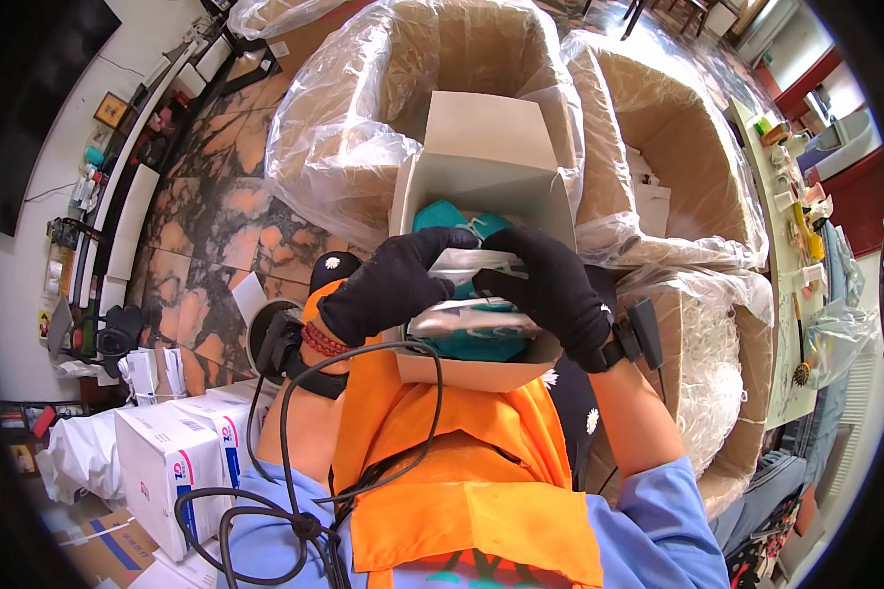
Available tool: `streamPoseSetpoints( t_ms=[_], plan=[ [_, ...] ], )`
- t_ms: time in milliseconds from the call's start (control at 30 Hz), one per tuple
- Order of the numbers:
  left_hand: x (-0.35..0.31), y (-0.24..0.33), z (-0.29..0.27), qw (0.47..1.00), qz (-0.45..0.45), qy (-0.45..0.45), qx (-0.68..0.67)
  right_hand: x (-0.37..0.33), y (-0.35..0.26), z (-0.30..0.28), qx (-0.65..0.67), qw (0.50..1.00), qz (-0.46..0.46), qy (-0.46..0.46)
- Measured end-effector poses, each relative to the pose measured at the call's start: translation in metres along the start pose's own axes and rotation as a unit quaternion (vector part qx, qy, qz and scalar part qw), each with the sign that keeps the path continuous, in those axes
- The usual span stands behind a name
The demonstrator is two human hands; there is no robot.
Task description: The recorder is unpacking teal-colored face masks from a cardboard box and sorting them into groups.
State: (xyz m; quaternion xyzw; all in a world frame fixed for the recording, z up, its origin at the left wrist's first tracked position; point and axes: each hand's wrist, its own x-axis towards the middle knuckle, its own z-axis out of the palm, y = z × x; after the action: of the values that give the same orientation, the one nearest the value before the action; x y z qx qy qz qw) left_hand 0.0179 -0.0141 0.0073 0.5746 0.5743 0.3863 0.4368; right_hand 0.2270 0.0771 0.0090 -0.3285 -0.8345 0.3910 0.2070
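Observation:
An open white cardboard box (447,372) sits on my lap, its far flap standing up. Inside are teal pieces (440,214) with pale straps, which look like face masks, and clear plastic packets (473,320) of similar teal pieces. My left hand (391,280), in a black glove, reaches over the box's left wall, its fingers closed on the edge of a packet. From the right side my right hand (552,287), gloved the same way, curls its fingers and thumb round the other end of that packet. The hands partly cover the packets, so their number cannot be told.
Large cartons lined with clear plastic stand beyond the box (349,162) and to the right (678,231). A nearer carton (709,383) holds white stringy material. White packaged boxes (157,481) are stacked at lower left. A black cable (287,442) loops over my left forearm.

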Motion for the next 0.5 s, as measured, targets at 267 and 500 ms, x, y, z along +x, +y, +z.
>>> streamPoseSetpoints(
  t_ms=[267,500],
  plan=[
    [-0.008,0.008,0.007,0.993,0.002,0.085,0.087,-0.002,0.010,0.004,-0.090,0.993,-0.067,0.030],
    [0.003,-0.004,0.024,0.991,0.053,0.115,0.043,0.002,-0.005,-0.002,-0.058,0.996,-0.070,0.004]
  ],
)
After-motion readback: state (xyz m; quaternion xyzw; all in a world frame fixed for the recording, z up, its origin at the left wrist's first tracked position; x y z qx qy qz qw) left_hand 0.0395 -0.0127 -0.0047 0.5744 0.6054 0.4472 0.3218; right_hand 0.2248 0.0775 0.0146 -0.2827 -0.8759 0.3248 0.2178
